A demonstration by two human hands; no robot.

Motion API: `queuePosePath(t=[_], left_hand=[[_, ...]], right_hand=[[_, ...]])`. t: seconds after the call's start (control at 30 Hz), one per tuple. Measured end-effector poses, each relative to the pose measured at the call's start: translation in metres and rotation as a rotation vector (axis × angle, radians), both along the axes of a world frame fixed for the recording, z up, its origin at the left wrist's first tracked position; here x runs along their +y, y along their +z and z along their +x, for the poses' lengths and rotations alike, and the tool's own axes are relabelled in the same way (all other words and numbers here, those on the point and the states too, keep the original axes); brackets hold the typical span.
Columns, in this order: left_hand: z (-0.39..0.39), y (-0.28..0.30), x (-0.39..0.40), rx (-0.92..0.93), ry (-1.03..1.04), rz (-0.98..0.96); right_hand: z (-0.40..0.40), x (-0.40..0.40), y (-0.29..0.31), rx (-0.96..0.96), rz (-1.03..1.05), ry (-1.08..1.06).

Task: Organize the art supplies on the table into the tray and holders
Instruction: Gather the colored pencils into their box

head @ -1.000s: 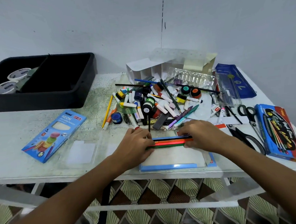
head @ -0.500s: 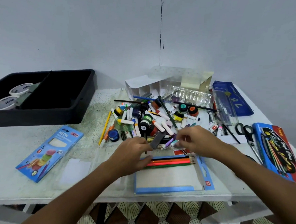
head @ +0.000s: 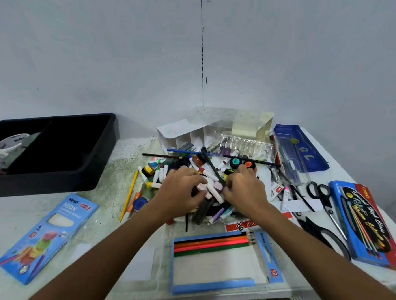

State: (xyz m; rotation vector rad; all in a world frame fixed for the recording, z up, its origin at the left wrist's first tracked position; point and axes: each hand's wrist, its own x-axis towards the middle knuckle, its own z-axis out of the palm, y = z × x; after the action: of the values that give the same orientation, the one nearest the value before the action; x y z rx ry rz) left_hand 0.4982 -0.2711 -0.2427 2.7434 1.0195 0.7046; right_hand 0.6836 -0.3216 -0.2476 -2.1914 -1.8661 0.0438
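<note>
Both hands reach deeper into the supply pile point(head: 207, 172).
Left hand point(head: 183, 192) and right hand point(head: 245, 189) have left the pencils point(head: 211, 243); whether their curled fingers hold anything cannot be told.

I see a black tray point(head: 56, 178) on the far left of a white, green-speckled tabletop point(head: 116, 177). The pencil box point(head: 48, 238) on the left is light blue. Nearest me, an open blue-edged case point(head: 213, 285) holds black, orange, neon pink and green pencils point(head: 211, 243). On the right lie black-handled scissors point(head: 321, 194) and what looks like a dark blue pouch point(head: 302, 149).
</note>
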Motion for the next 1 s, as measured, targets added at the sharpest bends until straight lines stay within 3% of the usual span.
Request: queuePosePath(t=[0.2, 0.4, 0.7, 0.83, 0.9, 1.0], left_hand=[[0.006, 0.000, 0.007, -0.030, 0.028, -0.077], [0.012, 0.007, 0.016, -0.044, 0.042, -0.048], [0.052, 0.042, 0.021, 0.078, -0.008, 0.134], [0.069, 0.045, 0.016, -0.015, -0.038, -0.035], [0.072, 0.043, 0.020, -0.110, -0.022, -0.185], [0.080, 0.045, 0.025, -0.255, 0.018, -0.445]], right_hand=[[-0.001, 0.002, 0.001, -0.013, -0.044, -0.047], [0.008, 0.002, 0.009, 0.103, 0.145, -0.062], [0.033, -0.025, 0.068, 0.750, 0.344, 0.049], [0.064, -0.028, 0.082, 0.958, 0.369, 0.085], [0.098, -0.015, 0.073, 0.878, 0.391, -0.035], [0.148, 0.007, 0.043, 0.493, 0.195, -0.175]])
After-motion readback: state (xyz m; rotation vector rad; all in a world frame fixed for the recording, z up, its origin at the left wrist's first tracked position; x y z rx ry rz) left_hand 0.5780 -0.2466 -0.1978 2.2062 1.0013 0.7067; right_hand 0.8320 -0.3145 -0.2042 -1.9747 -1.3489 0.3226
